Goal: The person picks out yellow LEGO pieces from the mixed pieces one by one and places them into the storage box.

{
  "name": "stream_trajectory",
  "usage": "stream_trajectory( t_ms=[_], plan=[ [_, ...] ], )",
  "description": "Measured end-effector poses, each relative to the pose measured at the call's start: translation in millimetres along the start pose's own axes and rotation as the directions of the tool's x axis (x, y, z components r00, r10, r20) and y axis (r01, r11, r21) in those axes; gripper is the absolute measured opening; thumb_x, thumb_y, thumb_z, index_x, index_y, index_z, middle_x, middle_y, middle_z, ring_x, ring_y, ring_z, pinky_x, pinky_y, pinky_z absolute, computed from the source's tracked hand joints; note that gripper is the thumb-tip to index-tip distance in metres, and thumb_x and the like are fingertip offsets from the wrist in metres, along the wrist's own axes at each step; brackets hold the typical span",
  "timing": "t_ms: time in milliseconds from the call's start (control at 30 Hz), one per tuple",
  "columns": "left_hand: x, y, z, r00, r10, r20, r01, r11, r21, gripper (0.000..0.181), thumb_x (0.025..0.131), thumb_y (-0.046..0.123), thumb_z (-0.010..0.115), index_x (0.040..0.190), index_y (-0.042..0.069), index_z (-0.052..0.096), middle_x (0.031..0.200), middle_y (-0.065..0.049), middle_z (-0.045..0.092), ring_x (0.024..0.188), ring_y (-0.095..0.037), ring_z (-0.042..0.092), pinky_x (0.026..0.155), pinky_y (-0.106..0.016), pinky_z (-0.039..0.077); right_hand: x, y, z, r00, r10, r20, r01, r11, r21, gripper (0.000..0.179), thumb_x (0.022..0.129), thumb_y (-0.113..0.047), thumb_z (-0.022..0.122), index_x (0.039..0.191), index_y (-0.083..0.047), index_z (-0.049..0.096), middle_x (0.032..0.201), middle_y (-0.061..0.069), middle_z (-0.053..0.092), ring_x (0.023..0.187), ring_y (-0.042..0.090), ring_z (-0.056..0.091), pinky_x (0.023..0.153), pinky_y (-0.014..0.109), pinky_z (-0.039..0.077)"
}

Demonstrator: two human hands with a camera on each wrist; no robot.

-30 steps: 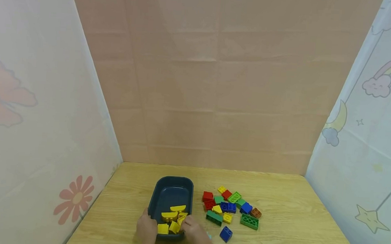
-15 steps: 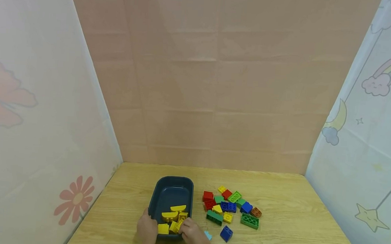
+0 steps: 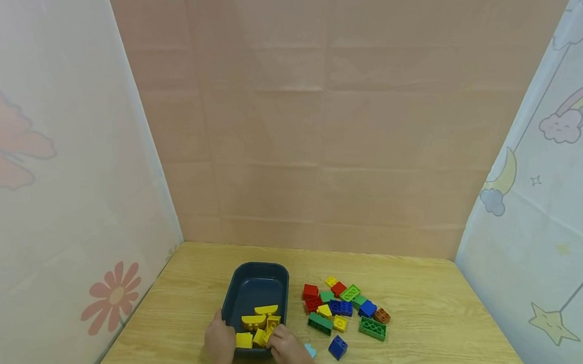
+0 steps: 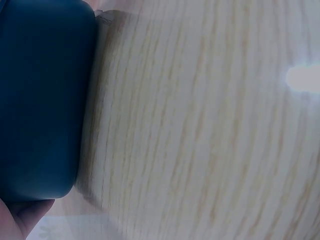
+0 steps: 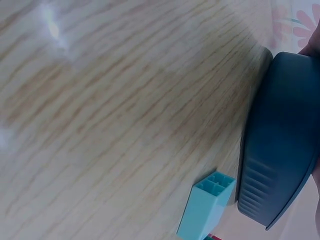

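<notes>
A dark blue tray (image 3: 256, 286) stands on the table, its front half holding several yellow bricks (image 3: 244, 340). My left hand (image 3: 220, 343) grips its left wall near the front. Over the right rim reaches my right hand (image 3: 291, 352), whose fingertips pinch a yellow brick (image 3: 267, 336) inside the tray; the fingers partly cover it. The left wrist view has the tray's outer wall (image 4: 45, 100) and a bit of thumb or finger at the lower left. In the right wrist view, a light blue brick (image 5: 202, 210) lies beside the tray.
Right of the tray lie loose bricks in several colours, among them a green brick (image 3: 372, 328), a red brick (image 3: 310, 292), a brown brick (image 3: 382, 316) and a blue brick (image 3: 338, 347) nearer the front. Fabric walls enclose the wooden table (image 3: 428, 327) at the back and both sides.
The right hand has shifted slightly toward the front, and a yellow brick at its fingertips has moved with it, uncovering another one behind. The left hand stays on the tray.
</notes>
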State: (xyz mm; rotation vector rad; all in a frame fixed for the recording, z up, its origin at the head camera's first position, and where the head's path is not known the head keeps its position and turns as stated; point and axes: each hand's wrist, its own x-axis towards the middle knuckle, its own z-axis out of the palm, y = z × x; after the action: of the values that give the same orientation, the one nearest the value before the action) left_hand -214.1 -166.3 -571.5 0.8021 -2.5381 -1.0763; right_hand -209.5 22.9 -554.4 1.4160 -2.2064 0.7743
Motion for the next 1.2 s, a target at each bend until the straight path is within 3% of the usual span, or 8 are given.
stream_trajectory(
  t_ms=[200, 333, 433, 500, 667, 867, 1067, 1200],
  plan=[
    [1.8, 0.3, 1.8, 1.0, 0.012, -0.018, -0.012, 1.0, -0.003, 0.047, 0.074, -0.009, 0.052, 0.12, -0.014, 0.046, 0.1, -0.028, 0.059, 0.091, -0.041, 0.057, 0.072, -0.05, 0.048, -0.1, 3, -2, 1.0, -0.001, 0.003, 0.001, 1.0, -0.004, 0.012, 0.074, 0.005, 0.064, 0.076, -0.007, 0.063, 0.08, -0.003, 0.053, 0.075, 0.005, 0.049, 0.07, 0.007, 0.041],
    [2.2, 0.2, 2.9, 1.0, 0.002, -0.013, -0.003, 1.0, -0.014, 0.047, 0.074, -0.01, 0.051, 0.12, -0.013, 0.045, 0.102, -0.028, 0.058, 0.093, -0.04, 0.056, 0.074, -0.05, 0.047, -2.7, 10, -5, 0.998, -0.022, -0.052, 0.02, 0.999, -0.033, 0.01, 0.077, 0.003, 0.062, 0.076, -0.007, 0.062, 0.081, -0.001, 0.052, 0.074, 0.007, 0.049, 0.069, 0.009, 0.041],
    [2.0, 0.5, 2.9, 1.0, -0.003, -0.011, 0.003, 1.0, -0.019, 0.046, 0.075, -0.01, 0.051, 0.12, -0.014, 0.045, 0.102, -0.029, 0.058, 0.093, -0.041, 0.056, 0.074, -0.05, 0.047, -4.7, 18, -10, 0.993, -0.018, -0.118, 0.013, 0.999, -0.048, 0.013, 0.072, 0.008, 0.064, 0.076, -0.005, 0.062, 0.079, 0.0, 0.051, 0.071, 0.009, 0.049, 0.067, 0.01, 0.042],
    [2.0, 0.9, 2.4, 1.0, -0.003, -0.017, 0.003, 1.0, -0.019, 0.046, 0.074, -0.01, 0.052, 0.12, -0.014, 0.046, 0.101, -0.028, 0.058, 0.092, -0.04, 0.056, 0.073, -0.05, 0.047, -6.2, 23, -15, 0.986, 0.004, -0.164, -0.015, 0.998, -0.068, 0.018, 0.067, 0.011, 0.064, 0.075, -0.005, 0.062, 0.077, 0.0, 0.05, 0.069, 0.009, 0.048, 0.064, 0.01, 0.041],
    [1.7, 1.8, 1.1, 1.0, -0.002, -0.021, 0.002, 1.0, -0.015, 0.046, 0.074, -0.01, 0.052, 0.119, -0.015, 0.046, 0.099, -0.028, 0.059, 0.09, -0.041, 0.057, 0.072, -0.049, 0.047, -14.5, 37, -29, 0.971, 0.144, -0.189, -0.163, 0.983, -0.089, 0.019, 0.071, 0.01, 0.063, 0.078, -0.007, 0.063, 0.077, -0.002, 0.05, 0.071, 0.009, 0.047, 0.061, 0.013, 0.043],
    [-1.5, 2.7, -0.4, 1.0, -0.004, -0.005, 0.004, 1.0, -0.017, 0.046, 0.075, -0.01, 0.053, 0.12, -0.015, 0.044, 0.104, -0.03, 0.057, 0.094, -0.042, 0.055, 0.075, -0.05, 0.046, -26.9, 51, -41, 0.934, 0.337, -0.119, -0.354, 0.917, -0.183, 0.01, 0.074, 0.007, 0.061, 0.08, -0.001, 0.064, 0.082, 0.003, 0.052, 0.077, 0.017, 0.05, 0.062, 0.023, 0.048],
    [-3.2, 2.3, 0.0, 1.0, -0.004, -0.018, 0.004, 1.0, 0.001, 0.045, 0.075, -0.01, 0.053, 0.119, -0.015, 0.044, 0.103, -0.03, 0.057, 0.093, -0.042, 0.055, 0.073, -0.049, 0.047, -39.7, 67, -45, 0.859, 0.511, -0.025, -0.485, 0.8, -0.353, 0.01, 0.07, 0.009, 0.064, 0.077, 0.002, 0.065, 0.074, 0.006, 0.054, 0.072, 0.021, 0.052, 0.061, 0.029, 0.049],
    [-1.7, 2.7, 0.9, 1.0, -0.014, -0.02, 0.015, 1.0, 0.005, 0.044, 0.076, -0.01, 0.052, 0.119, -0.015, 0.045, 0.105, -0.03, 0.056, 0.095, -0.041, 0.055, 0.075, -0.049, 0.047, -44.7, 72, -46, 0.819, 0.573, 0.023, -0.524, 0.764, -0.377, 0.013, 0.068, 0.013, 0.064, 0.072, 0.001, 0.065, 0.068, 0.006, 0.054, 0.066, 0.021, 0.051, 0.058, 0.03, 0.048]
  ],
)
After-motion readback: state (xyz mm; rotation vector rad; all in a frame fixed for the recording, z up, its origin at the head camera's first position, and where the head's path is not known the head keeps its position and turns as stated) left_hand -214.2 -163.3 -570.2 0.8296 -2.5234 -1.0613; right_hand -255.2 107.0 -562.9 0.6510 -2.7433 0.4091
